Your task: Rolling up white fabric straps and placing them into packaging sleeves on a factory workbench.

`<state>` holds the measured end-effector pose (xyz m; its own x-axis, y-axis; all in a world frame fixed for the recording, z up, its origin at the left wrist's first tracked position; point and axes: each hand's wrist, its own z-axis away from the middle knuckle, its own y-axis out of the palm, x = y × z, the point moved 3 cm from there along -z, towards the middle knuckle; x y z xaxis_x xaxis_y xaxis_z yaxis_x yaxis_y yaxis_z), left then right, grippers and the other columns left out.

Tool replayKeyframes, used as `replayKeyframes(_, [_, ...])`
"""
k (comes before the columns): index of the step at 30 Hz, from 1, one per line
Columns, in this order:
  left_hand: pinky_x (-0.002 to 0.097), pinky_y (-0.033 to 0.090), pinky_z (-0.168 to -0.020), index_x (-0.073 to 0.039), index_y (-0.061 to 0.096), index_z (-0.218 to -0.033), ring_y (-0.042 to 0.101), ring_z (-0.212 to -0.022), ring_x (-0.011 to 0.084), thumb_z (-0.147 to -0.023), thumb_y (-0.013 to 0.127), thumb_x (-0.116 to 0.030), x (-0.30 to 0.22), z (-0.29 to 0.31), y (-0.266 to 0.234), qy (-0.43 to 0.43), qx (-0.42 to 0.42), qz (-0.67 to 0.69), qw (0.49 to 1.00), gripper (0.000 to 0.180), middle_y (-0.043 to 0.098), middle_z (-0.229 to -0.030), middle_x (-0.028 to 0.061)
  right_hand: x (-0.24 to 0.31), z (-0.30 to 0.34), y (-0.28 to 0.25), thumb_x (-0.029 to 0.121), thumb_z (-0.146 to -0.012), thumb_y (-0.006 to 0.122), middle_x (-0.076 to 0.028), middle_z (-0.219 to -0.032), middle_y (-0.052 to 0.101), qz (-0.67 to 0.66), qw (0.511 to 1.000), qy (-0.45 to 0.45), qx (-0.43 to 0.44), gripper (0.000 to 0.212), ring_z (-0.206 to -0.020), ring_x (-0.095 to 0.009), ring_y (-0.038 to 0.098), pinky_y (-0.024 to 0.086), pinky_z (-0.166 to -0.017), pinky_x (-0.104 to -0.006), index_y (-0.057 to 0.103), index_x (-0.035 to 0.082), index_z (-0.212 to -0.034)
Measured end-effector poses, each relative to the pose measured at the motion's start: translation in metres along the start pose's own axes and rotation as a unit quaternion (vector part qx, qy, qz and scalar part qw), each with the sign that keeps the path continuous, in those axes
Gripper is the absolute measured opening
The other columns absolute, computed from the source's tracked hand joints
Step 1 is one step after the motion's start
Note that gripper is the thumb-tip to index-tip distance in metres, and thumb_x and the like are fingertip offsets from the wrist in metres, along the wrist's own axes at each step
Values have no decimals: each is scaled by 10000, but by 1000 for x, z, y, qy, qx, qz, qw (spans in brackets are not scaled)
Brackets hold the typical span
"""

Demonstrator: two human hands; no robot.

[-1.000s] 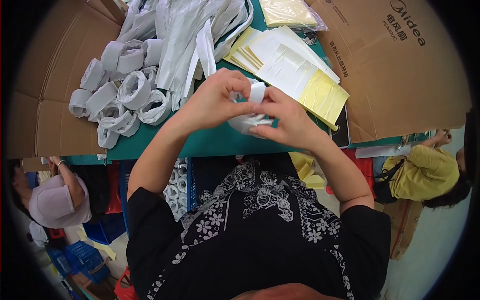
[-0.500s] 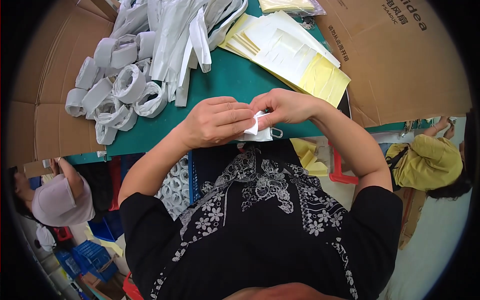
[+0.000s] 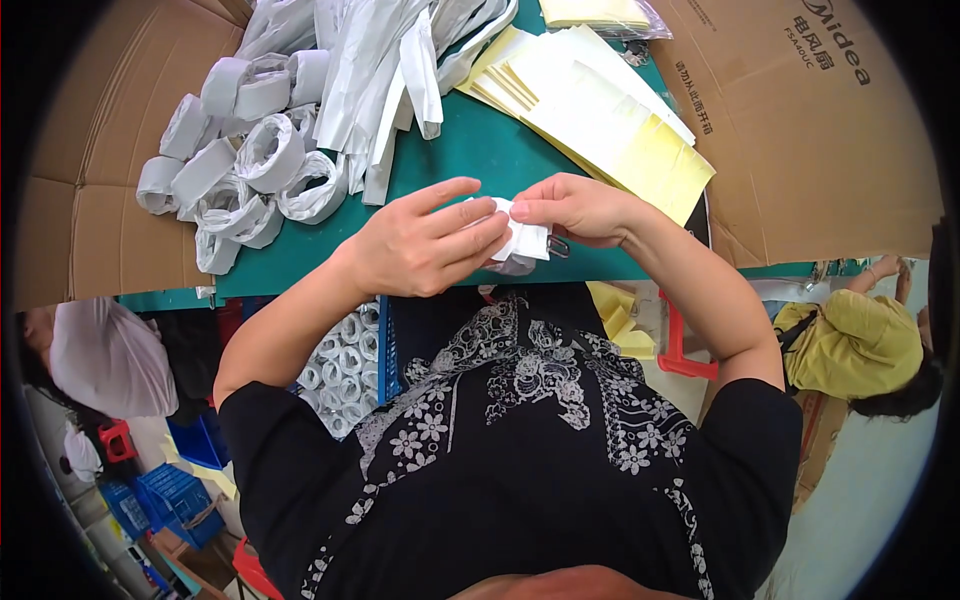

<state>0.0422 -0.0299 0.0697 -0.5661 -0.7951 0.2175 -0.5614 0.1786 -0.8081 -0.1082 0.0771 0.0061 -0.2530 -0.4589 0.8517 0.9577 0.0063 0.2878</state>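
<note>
At the near edge of the green table, both hands are on a small white folded piece (image 3: 527,242) with a metal loop (image 3: 558,247) sticking out at its right end. My left hand (image 3: 425,240) holds the piece from the left, its index finger lifted off and the other fingers lying over it. With thumb and index finger pressed together, my right hand (image 3: 575,208) pinches its upper edge. The left fingers hide part of the piece, and its exact kind is unclear.
White rolled rings (image 3: 270,153) are heaped at left beside long white strips (image 3: 365,80). Yellow-backed white sheets (image 3: 610,120) lie beyond my right hand. Cardboard (image 3: 800,150) stands on both sides. A blue crate (image 3: 388,350) of white rolls sits below the table. Two people work nearby.
My left index finger has lifted and the left hand has spread a little. My right fingers have shifted along the white piece, which has turned slightly. The person at left has leaned.
</note>
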Motion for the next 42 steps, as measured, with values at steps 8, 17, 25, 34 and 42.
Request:
replayKeyframes(8, [386,499,-813,-60,681,-846,605,-902,237,-702,708,-95,8,14,-2,-27,-58,12,998,151,628,-977,71,15,-1,11,282,-913,516,4,-719,547,-134,979,-4,-155,255,-550,-61,442,317,-443,-204,614,48,-889])
replayKeyframes(17, [341,511,-657,-46,640,-881,595,-735,235,-673,734,-108,18,19,-4,-158,-96,165,969,237,611,-846,82,20,-6,26,277,-913,519,39,-701,564,-7,989,-25,-146,245,-581,-31,467,342,-484,-204,628,57,-897])
replayKeyframes(25, [328,509,-650,-67,521,-966,563,-860,291,-684,635,-100,3,21,-14,-109,-54,102,987,306,498,-899,125,18,-6,41,215,-832,578,15,-883,582,-119,993,4,16,288,-703,-42,517,398,-569,-183,554,51,-1067])
replayKeyframes(34, [308,464,-713,-24,599,-981,601,-820,189,-807,627,-156,170,151,-113,-611,86,69,784,220,636,-895,98,9,-25,18,229,-902,533,-58,-1131,562,-83,988,-79,-106,304,-1017,-142,529,456,-759,-268,553,46,-1144])
replayKeyframes(42, [393,471,-731,-70,641,-969,597,-866,299,-784,638,-193,202,153,-113,-593,217,-269,727,223,633,-926,117,32,-88,-45,329,-902,508,-45,-766,619,88,921,-170,-338,349,-691,-121,588,479,-595,-261,641,10,-852])
